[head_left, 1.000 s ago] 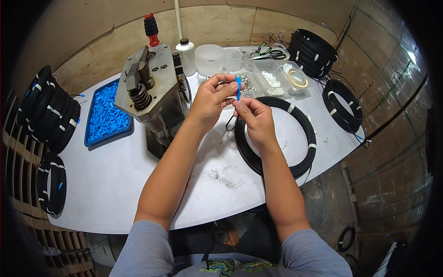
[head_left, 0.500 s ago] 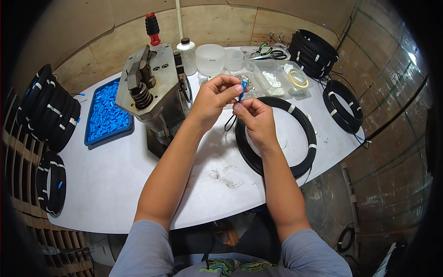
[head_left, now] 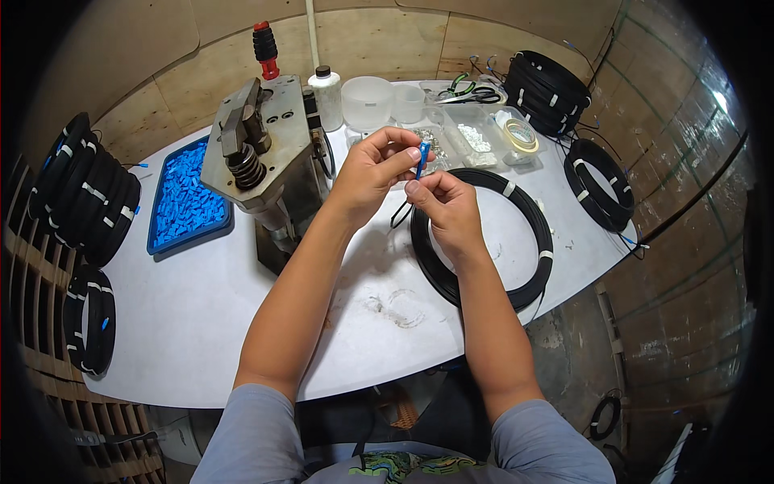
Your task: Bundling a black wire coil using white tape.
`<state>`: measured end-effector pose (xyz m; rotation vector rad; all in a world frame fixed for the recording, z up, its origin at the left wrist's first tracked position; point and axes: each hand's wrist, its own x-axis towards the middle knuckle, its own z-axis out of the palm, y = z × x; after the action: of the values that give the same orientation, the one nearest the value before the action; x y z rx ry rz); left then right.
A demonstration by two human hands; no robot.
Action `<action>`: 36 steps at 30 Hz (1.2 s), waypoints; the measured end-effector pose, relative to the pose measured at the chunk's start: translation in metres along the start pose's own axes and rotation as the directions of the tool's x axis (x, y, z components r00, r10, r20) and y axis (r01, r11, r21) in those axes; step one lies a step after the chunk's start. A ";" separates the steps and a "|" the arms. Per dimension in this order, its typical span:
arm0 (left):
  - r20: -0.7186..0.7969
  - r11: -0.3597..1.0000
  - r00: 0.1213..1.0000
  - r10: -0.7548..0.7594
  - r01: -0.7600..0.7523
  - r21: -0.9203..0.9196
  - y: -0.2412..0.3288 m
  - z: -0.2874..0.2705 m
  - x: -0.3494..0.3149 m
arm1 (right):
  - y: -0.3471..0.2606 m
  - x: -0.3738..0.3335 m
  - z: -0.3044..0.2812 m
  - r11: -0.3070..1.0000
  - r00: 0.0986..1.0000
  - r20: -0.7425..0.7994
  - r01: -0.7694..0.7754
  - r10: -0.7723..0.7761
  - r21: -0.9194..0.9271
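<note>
A small blue plastic connector housing (head_left: pixel 424 152) is pinched between the thumb and fingers of my left hand (head_left: pixel 369 171). Just below it, my right hand (head_left: pixel 448 211) is closed with thumb against fingers on the thin black cable (head_left: pixel 398 216), whose end runs up to the housing. How far the end sits inside it is too small to tell. The cable bends in a short loop beside my right hand. Partly under my right hand and forearm lies a large coil of black cable (head_left: pixel 542 230), bound with white ties, flat on the white table (head_left: pixel 387 355).
Left of my hands stands a metal press (head_left: pixel 278 145), with a blue tray (head_left: pixel 153 242) of blue housings beyond it. Behind are a white bottle (head_left: pixel 326 101), plastic tubs (head_left: pixel 368 101), tape (head_left: pixel 521 135) and scissors (head_left: pixel 480 95). More cable coils (head_left: pixel 93 194) flank the table.
Both hands stay almost in place, holding the housing and cable. The housing has turned slightly, and the cable loop has shifted a little left.
</note>
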<state>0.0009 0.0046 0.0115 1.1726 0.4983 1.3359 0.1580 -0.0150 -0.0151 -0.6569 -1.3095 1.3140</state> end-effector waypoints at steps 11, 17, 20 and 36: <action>-0.025 0.999 1.000 0.009 -0.008 0.032 0.000 -0.001 0.001 | -0.002 -0.001 0.001 0.999 1.000 -0.014 -0.013 0.012 -0.042; -0.066 0.999 0.997 0.030 -0.028 0.030 -0.001 0.002 0.000 | -0.002 0.000 0.001 0.999 1.000 -0.024 -0.012 0.011 -0.046; -0.047 1.000 0.999 0.013 -0.012 0.024 -0.002 0.001 0.001 | -0.001 0.000 0.000 0.999 1.000 -0.016 -0.001 0.000 -0.051; -0.067 0.997 0.997 0.041 -0.036 0.072 0.004 0.005 0.000 | 0.001 0.000 0.002 0.998 0.997 -0.077 0.021 -0.025 -0.058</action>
<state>0.0033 0.0023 0.0175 1.2023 0.5792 1.4050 0.1555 -0.0159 -0.0159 -0.7238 -1.2922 1.2243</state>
